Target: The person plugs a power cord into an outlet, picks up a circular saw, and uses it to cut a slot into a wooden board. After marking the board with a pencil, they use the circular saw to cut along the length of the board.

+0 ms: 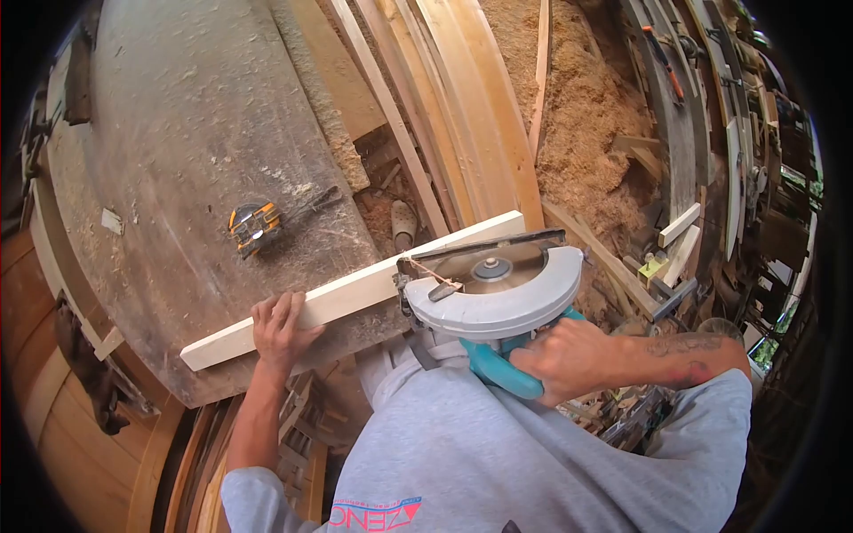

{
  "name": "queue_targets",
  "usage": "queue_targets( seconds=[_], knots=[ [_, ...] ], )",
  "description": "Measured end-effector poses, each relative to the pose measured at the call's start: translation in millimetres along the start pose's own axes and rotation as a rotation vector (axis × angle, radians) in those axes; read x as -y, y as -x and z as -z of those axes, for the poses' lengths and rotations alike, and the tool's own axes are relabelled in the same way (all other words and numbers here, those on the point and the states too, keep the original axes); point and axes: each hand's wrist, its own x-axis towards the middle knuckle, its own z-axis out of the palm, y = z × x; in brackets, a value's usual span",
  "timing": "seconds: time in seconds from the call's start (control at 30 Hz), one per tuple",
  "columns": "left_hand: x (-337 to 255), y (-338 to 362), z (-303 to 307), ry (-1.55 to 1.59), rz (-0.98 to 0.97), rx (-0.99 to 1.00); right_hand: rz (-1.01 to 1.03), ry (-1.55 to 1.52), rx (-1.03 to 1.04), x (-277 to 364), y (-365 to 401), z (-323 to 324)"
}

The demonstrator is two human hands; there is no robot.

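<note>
A long pale wooden board (355,293) lies slantwise along the near edge of the workbench, its right end sticking out past the bench. My left hand (284,329) grips it near the left end, fingers over the top and thumb along the near side. In my right hand (564,360) is the teal handle of a circular saw (498,298), with fingers wrapped round it. The saw is turned so its round blade and grey guard face up, close against the board's right part. A yellow and black tape measure (254,229) sits on the bench beyond my left hand.
Sawdust and chips cover the workbench (187,151). Long planks (480,107) lie beyond it, beside a heap of shavings (586,133). A clog-shod foot (403,222) shows past the bench edge. Offcuts (680,226) and a red-handled tool (665,62) are at right.
</note>
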Motion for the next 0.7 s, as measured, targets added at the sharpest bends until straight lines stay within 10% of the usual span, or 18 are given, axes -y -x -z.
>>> queue_targets(
  seconds=[0.7],
  knots=[
    [-2,0,-1,-0.014,0.017,-0.004,0.020,0.043,0.038,-10,4,2]
  ],
)
